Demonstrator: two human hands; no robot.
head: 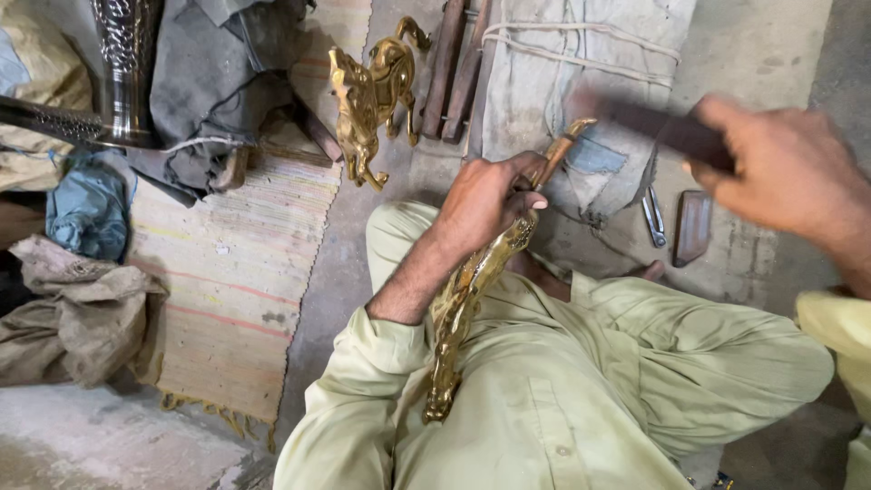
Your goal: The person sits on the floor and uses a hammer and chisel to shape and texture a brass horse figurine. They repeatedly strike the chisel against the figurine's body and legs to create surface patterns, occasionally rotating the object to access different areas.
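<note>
Left hand [485, 200] clamped round long golden brass animal figure [463, 308] across lap; right hand [789, 172] fisted round blurred dark flat tool [653, 122].

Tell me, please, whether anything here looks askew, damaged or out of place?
Nothing looks damaged or spilled. The left hand grips a long golden brass figure across the lap, the right hand holds a dark blurred tool, and a golden brass horse figure lies tipped sideways on the floor.

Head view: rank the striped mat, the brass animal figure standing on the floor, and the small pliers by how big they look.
1. Striped mat, by far the largest.
2. Standing brass animal figure.
3. Small pliers, smallest.
All three lie on the floor at a similar distance from the camera, so the order looks reliable.
</note>
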